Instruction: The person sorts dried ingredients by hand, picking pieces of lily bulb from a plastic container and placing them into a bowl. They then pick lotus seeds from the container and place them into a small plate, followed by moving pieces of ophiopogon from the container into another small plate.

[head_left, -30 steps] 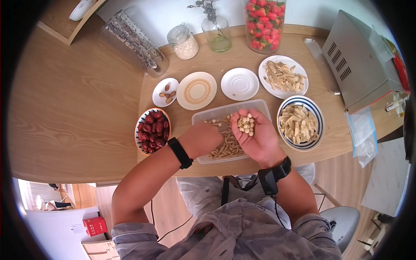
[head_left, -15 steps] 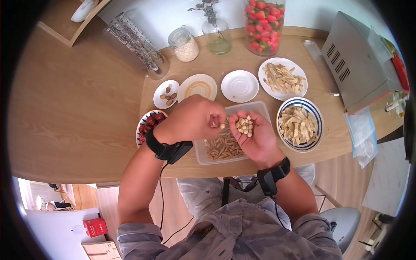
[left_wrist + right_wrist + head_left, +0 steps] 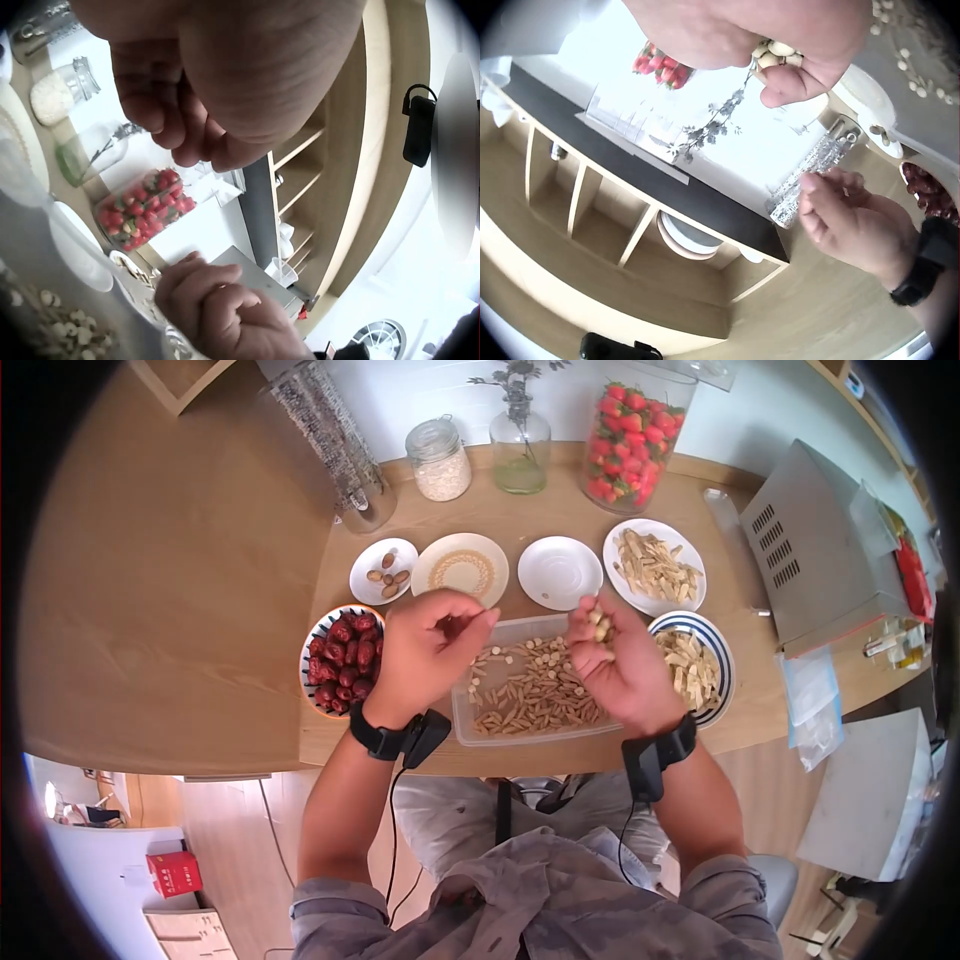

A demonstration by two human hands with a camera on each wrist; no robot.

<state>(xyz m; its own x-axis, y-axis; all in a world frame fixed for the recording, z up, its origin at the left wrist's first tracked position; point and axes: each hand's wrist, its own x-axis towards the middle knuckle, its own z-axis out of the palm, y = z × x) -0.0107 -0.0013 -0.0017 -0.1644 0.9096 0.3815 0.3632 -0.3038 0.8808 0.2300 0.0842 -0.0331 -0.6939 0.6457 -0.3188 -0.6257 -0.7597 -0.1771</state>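
In the head view my right hand (image 3: 628, 665) is cupped, fingers curled round several pale, round lotus seeds (image 3: 600, 622). The right wrist view also shows these seeds (image 3: 776, 54) between its palm and fingers. Below sits a clear plastic tub (image 3: 465, 730), where slender brown pieces (image 3: 530, 700) lie with more lotus seeds along the back. My left hand (image 3: 425, 655) hovers at the tub's left side, between it and the bowl of red dates (image 3: 345, 660). Its fingers curl in and its thumb lies close to the index fingertip, with nothing visible between them.
Behind the tub stand a small plate with several brown nuts (image 3: 388, 575), a patterned plate (image 3: 430, 565), a white saucer (image 3: 560, 570) and a plate of pale slices (image 3: 655, 565). A striped bowl (image 3: 728, 660) is at right. Jars, a vase and strawberries (image 3: 635, 445) line the wall.
My left hand has drawn left, away from the right hand; the seed it pinched is no longer visible. My right hand has turned and curled further round its seeds. The head view has tilted up.
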